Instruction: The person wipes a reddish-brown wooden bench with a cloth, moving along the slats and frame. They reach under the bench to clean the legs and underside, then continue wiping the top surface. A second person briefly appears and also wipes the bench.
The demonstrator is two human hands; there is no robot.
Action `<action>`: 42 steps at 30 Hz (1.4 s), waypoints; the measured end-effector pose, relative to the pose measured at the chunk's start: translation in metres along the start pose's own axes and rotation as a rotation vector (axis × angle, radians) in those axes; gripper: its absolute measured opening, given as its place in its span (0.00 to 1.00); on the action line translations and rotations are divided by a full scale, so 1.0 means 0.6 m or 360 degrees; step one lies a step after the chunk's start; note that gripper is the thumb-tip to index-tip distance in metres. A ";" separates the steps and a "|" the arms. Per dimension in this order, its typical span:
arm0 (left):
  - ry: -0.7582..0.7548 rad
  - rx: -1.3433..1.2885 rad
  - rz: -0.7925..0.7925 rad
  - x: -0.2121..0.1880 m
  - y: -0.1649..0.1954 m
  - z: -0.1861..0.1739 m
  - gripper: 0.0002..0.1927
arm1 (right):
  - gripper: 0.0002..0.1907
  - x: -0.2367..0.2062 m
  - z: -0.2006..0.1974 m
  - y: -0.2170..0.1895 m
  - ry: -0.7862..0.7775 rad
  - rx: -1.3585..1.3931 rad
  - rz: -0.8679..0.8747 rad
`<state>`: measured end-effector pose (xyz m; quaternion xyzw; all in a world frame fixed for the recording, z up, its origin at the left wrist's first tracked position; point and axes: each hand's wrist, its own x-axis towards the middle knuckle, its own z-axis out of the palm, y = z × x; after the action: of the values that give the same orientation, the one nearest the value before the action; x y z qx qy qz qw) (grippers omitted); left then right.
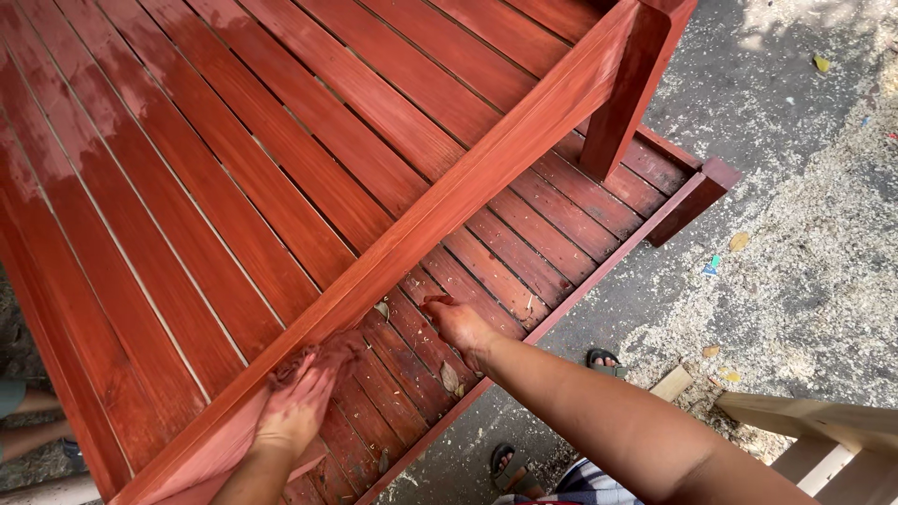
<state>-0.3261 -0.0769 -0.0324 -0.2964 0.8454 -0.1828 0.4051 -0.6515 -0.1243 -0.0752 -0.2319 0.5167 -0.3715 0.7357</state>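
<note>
Staining step in hand, by the look. Left hand (297, 404) fingers clamped on stained rag (309, 360), pressed against side rail (440, 210) of red bench. Right hand (458, 323) fingers together, touching lower shelf slats (524, 248). Next stroke needs even pressure along the grain.

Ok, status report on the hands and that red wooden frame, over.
Left hand pressing a stained rag on the red rail. Right hand on the lower slats. Dry leaves lying on slats.
</note>
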 end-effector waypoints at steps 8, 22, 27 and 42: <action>0.0115 0.0341 -0.0039 0.221 0.009 -0.207 0.34 | 0.27 0.020 -0.087 -0.043 0.0103 -0.0069 0.0140; 0.0564 0.0281 -0.0078 0.612 0.023 -0.475 0.34 | 0.28 0.024 -0.353 -0.161 0.0447 0.0050 0.0135; 0.0640 0.0027 -0.0203 0.682 0.042 -0.483 0.31 | 0.28 0.034 -0.398 -0.156 0.0520 0.0019 0.0135; 0.0297 -0.0287 -0.0243 0.413 0.031 -0.338 0.33 | 0.31 0.044 -0.234 -0.097 0.0227 0.0092 0.0159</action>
<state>-0.6164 -0.2095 -0.0629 -0.3767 0.8673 -0.1632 0.2815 -0.7953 -0.1750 -0.0985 -0.1575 0.5679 -0.3647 0.7209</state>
